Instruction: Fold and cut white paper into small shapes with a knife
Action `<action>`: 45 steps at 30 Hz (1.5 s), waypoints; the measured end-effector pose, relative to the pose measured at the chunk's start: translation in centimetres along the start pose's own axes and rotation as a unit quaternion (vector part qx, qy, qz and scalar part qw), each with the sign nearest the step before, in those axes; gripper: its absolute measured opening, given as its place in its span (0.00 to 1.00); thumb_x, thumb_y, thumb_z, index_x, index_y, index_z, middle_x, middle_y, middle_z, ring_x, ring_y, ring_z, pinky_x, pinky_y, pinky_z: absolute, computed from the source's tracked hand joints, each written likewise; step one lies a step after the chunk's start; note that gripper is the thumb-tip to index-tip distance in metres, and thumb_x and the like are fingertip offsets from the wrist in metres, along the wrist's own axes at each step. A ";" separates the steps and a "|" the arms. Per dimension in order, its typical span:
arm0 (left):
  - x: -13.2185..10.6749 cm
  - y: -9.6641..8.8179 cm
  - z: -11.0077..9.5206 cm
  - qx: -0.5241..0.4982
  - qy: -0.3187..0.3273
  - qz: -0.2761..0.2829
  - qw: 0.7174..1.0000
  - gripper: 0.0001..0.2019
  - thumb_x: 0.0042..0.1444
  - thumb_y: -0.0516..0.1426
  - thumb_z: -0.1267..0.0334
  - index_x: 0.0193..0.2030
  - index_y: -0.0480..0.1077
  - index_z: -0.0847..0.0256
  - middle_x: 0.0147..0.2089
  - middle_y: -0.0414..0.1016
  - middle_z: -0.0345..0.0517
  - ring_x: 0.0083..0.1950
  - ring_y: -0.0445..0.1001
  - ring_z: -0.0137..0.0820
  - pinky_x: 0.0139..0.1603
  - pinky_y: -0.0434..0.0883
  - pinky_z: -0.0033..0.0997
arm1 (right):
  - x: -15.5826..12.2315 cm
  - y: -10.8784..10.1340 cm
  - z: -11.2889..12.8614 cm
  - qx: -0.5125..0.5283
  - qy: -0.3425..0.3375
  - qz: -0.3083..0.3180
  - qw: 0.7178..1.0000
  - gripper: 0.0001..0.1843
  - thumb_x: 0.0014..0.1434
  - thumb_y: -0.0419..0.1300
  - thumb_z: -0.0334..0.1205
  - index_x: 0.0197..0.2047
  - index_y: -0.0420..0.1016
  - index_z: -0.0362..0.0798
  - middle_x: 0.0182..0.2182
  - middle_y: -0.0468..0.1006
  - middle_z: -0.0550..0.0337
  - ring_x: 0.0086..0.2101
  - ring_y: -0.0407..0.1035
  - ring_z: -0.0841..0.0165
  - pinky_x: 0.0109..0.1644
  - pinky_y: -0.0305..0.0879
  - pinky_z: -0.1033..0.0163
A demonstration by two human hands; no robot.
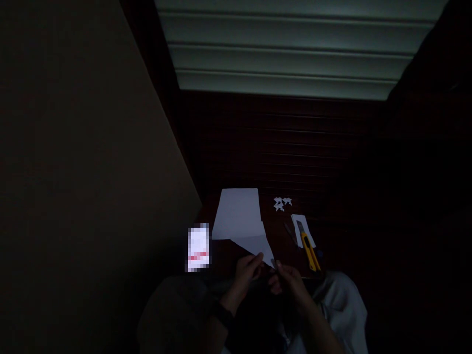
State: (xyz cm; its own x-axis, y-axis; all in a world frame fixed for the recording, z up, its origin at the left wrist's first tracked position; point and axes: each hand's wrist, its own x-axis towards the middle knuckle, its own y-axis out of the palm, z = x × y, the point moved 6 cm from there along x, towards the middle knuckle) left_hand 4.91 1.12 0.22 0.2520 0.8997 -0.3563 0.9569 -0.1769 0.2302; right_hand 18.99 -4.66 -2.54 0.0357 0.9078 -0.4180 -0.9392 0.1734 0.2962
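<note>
The scene is very dark. My left hand and my right hand meet over my lap, both pinched on the near corner of a folded white paper piece that points toward me. Behind it a flat white paper sheet lies on the dark wooden table. A dark band sits on my left wrist.
A yellow utility knife lies on a small white slip to the right, with small white paper scraps behind it. A bright blurred rectangle glows at the left. A pale wall fills the left, a ribbed shutter the top.
</note>
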 end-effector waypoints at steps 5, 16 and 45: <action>0.2 0.1 0.3 0.004 0.009 0.006 1.000 0.23 0.48 0.60 0.44 0.24 0.72 0.67 0.18 0.66 0.41 0.18 0.62 0.22 0.19 0.55 0.22 | -0.4 0.8 0.0 0.022 -0.009 0.019 1.000 0.21 0.49 0.65 0.55 0.29 0.75 0.41 0.23 0.78 0.54 0.19 0.69 0.72 0.24 0.65 0.67; -0.8 -0.4 -1.2 -0.210 -0.035 -0.006 0.977 0.26 0.49 0.62 0.50 0.50 0.69 0.64 0.45 0.77 0.55 0.40 0.77 0.38 0.41 0.71 0.35 | -2.5 1.5 -0.1 -0.037 0.046 0.142 0.988 0.20 0.49 0.66 0.51 0.35 0.79 0.41 0.30 0.80 0.49 0.30 0.75 0.62 0.35 0.70 0.60; -2.2 -5.2 -2.8 -0.122 0.020 -0.026 0.992 0.20 0.48 0.63 0.54 0.42 0.74 0.68 0.44 0.78 0.61 0.43 0.78 0.43 0.44 0.73 0.40 | -0.7 -0.9 1.3 -0.035 -0.066 -0.002 0.997 0.18 0.47 0.67 0.52 0.24 0.78 0.42 0.21 0.76 0.57 0.22 0.67 0.69 0.27 0.61 0.65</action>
State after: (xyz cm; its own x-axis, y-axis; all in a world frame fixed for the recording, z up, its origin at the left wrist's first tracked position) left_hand -1.04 1.14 2.37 0.1928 0.9212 -0.3380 0.9036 -0.0323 0.4272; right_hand 20.26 -4.91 -1.41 0.0796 0.9506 -0.3002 -0.9601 0.1541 0.2332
